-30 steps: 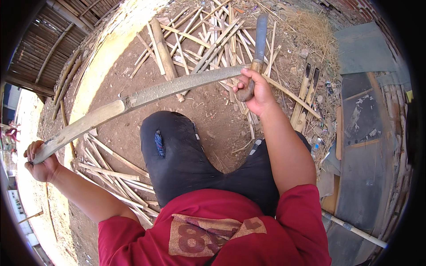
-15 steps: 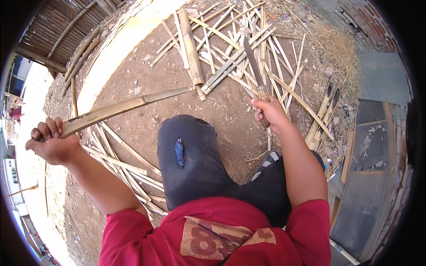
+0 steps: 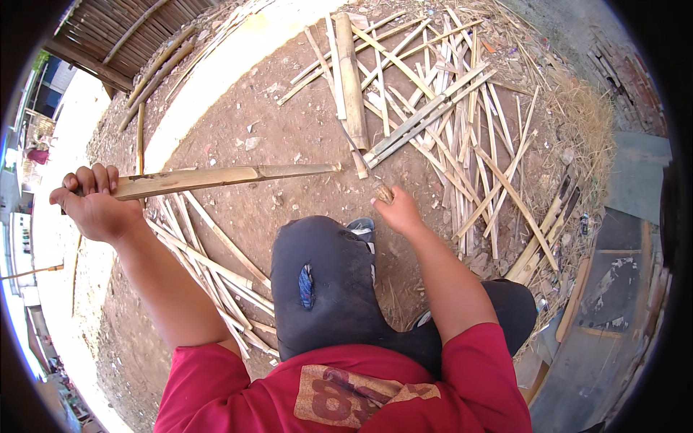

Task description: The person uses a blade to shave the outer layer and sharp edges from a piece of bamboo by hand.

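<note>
My left hand (image 3: 94,206) is shut around one end of a long split bamboo strip (image 3: 216,175), which it holds level above the dirt. The strip's far end reaches toward the middle of the view. My right hand (image 3: 398,213) grips the wooden handle of a knife (image 3: 381,191). Its dark blade (image 3: 357,153) points away from me and sits at the strip's far tip. My bent knee in dark trousers (image 3: 325,281) is just below both.
Many thin bamboo slats (image 3: 447,123) lie scattered on the dirt ahead, and more (image 3: 216,267) lie left of my knee. A thick bamboo piece (image 3: 350,79) lies among them. Boards and sheets (image 3: 613,289) sit at the right. A bamboo fence (image 3: 123,29) stands top left.
The knife has come down and left, from raised over the slat pile to the strip's tip. My left hand has shifted slightly right with the strip.
</note>
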{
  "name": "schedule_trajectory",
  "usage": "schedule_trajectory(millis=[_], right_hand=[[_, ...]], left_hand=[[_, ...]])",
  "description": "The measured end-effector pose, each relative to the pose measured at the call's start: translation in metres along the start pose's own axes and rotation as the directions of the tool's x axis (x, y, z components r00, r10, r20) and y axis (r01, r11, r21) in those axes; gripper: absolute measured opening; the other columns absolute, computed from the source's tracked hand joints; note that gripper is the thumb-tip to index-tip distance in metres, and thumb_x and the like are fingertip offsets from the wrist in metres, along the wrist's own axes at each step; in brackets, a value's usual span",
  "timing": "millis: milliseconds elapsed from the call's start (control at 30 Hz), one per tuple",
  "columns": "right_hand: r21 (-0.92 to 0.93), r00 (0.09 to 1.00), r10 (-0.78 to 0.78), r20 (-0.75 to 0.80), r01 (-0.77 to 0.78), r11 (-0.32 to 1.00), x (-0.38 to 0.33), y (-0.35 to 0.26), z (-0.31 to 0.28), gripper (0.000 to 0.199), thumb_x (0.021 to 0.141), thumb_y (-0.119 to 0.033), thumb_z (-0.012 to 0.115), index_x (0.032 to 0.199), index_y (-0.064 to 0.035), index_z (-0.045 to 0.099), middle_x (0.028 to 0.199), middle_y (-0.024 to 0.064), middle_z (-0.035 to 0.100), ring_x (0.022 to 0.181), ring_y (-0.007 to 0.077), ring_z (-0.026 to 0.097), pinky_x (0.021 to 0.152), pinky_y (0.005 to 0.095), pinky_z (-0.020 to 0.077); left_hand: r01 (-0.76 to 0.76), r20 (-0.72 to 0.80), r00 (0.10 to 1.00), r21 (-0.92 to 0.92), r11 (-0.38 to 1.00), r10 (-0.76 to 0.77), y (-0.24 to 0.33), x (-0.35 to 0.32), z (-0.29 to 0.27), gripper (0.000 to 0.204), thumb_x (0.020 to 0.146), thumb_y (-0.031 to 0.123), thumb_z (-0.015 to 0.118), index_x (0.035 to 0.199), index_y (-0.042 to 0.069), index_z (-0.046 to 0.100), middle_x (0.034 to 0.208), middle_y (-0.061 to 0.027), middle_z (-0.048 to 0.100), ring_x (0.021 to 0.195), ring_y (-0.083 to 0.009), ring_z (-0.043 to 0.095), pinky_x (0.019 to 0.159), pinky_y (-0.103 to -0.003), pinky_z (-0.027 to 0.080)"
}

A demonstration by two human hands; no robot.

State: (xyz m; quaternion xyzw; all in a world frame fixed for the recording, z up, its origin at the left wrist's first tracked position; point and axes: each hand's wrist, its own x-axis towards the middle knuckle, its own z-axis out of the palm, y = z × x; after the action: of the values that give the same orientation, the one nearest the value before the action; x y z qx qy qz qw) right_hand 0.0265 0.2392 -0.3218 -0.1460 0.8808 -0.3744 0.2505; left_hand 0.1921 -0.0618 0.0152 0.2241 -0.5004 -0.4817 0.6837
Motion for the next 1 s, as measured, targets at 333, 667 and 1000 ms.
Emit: schedule_trajectory(millis=[333,667,1000], right_hand=[[0.178,0.979,-0.087,-0.185,0.12,0.977,0.016,-0.032,0.03,0.047,0.082,-0.032,0.071,0.116,0.0003,0.061,0.089,0.0251,0.069,0.086,0.0435,0.068,0.075,0.0482,0.0531],[-0.086,0.983,0.138,0.121,-0.128,0.988,0.033,0.047,0.117,0.033,0.077,-0.02,0.068,0.103,0.0002,0.062,0.09,0.0224,0.07,0.078,0.0397,0.069,0.07,0.0457,0.0545],[0.342,0.971,-0.16,-0.178,0.214,0.915,0.046,-0.066,0.043,0.03,0.079,-0.018,0.067,0.103,-0.0007,0.061,0.076,0.017,0.068,0.068,0.0316,0.067,0.065,0.0417,0.0524]], left_hand=[[-0.039,0.018,0.999,0.095,0.995,0.037,-0.048,0.058,-0.024,0.031,0.106,0.032,0.034,0.083,0.012,0.035,0.065,0.0007,0.026,0.055,-0.0123,0.022,0.049,-0.027,0.025],[-0.024,0.019,1.0,0.123,0.992,0.022,-0.067,0.082,-0.046,0.015,0.1,0.015,0.033,0.086,0.009,0.036,0.064,-0.0007,0.026,0.054,-0.0133,0.023,0.049,-0.027,0.024],[-0.056,-0.063,0.996,0.192,0.98,0.069,-0.075,0.092,-0.059,0.014,0.1,0.01,0.032,0.087,0.007,0.035,0.065,-0.0013,0.026,0.054,-0.0138,0.024,0.048,-0.028,0.025]])
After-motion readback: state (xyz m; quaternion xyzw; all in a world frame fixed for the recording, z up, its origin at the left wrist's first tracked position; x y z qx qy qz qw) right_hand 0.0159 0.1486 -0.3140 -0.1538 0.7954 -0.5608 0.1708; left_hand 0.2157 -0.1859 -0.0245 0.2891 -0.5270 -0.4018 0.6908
